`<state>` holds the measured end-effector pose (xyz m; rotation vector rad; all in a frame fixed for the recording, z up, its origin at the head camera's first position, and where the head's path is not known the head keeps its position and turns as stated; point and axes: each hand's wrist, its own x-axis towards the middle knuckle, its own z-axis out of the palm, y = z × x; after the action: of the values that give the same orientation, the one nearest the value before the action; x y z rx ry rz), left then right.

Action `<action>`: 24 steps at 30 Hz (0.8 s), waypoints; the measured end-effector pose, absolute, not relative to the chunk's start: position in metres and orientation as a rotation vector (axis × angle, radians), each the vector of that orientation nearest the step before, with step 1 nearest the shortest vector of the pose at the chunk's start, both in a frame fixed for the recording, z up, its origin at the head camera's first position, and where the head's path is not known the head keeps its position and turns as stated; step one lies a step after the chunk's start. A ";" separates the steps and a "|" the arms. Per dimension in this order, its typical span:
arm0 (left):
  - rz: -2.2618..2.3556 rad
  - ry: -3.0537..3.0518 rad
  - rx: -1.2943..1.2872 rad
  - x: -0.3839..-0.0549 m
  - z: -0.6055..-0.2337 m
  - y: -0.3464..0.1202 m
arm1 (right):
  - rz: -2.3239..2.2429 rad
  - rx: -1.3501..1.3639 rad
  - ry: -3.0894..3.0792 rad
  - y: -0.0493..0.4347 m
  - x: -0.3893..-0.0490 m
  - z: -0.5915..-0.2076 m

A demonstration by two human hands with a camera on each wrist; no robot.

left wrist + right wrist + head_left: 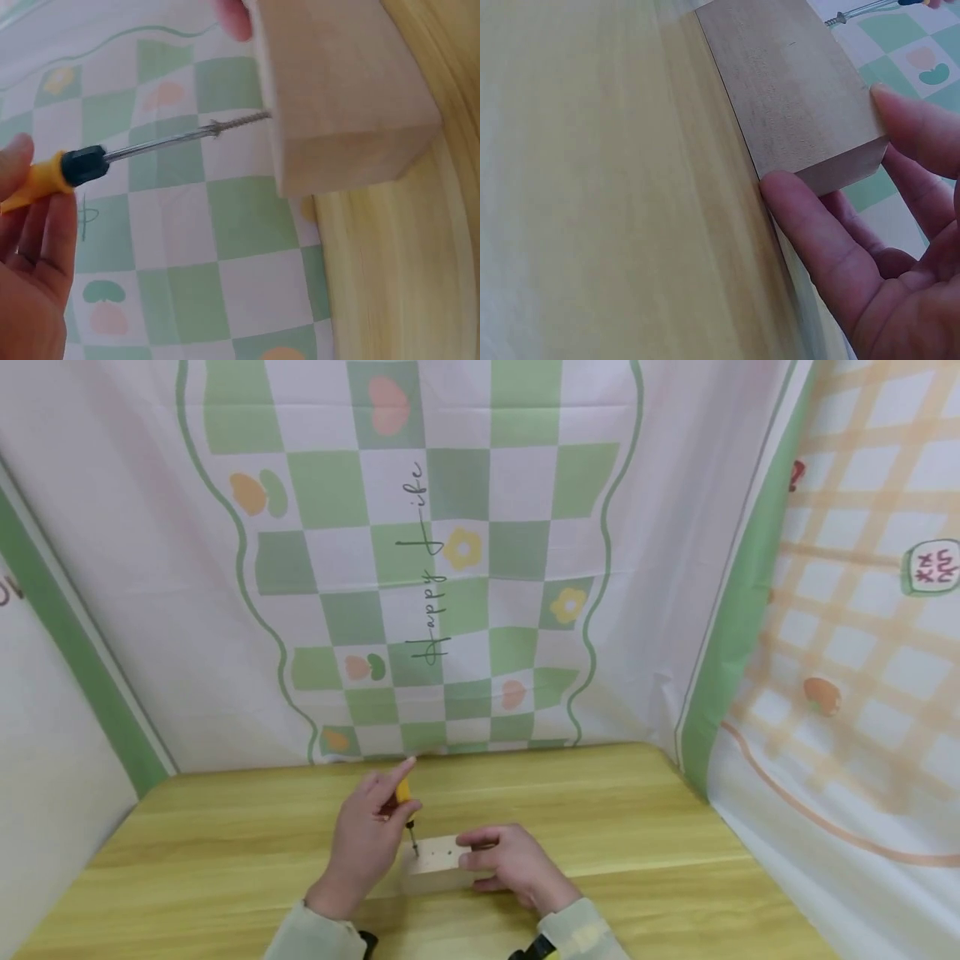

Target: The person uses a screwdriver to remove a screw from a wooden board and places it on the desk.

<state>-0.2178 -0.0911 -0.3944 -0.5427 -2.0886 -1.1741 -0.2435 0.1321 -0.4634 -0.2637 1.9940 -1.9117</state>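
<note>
The left hand [367, 839] grips a small screwdriver [112, 157] by its yellow handle, fingers curled around it, with one finger stretched up. The metal shaft of the tool meets a screw [240, 122], and the tip of the screw enters the top face of a pale wooden block [438, 862] (two small holes are also seen on that face in the head view). The right hand [510, 864] grasps the same block from its right end, thumb on the near side and fingers over the top. The block lies on a yellowish wooden table [637, 827], near the front edge. Behind the table hangs a cloth backdrop [450, 552] with green and white squares; nothing stands between the hands and the block.
</note>
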 end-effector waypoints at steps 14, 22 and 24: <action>-1.427 -2.200 -0.770 -0.218 -0.392 -0.101 | -1.918 -0.257 1.984 0.131 -0.245 -0.463; -1.196 -2.125 -0.621 -0.219 -0.397 -0.096 | -1.922 -0.275 1.994 0.131 -0.244 -0.465; -1.160 -2.112 -0.614 -0.218 -0.396 -0.094 | -1.920 -0.275 1.996 0.131 -0.243 -0.465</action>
<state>-0.2185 -0.0944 -0.3957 -0.6143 -2.1123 -1.1597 -0.2434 0.1305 -0.4647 -0.2746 1.9964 -1.9200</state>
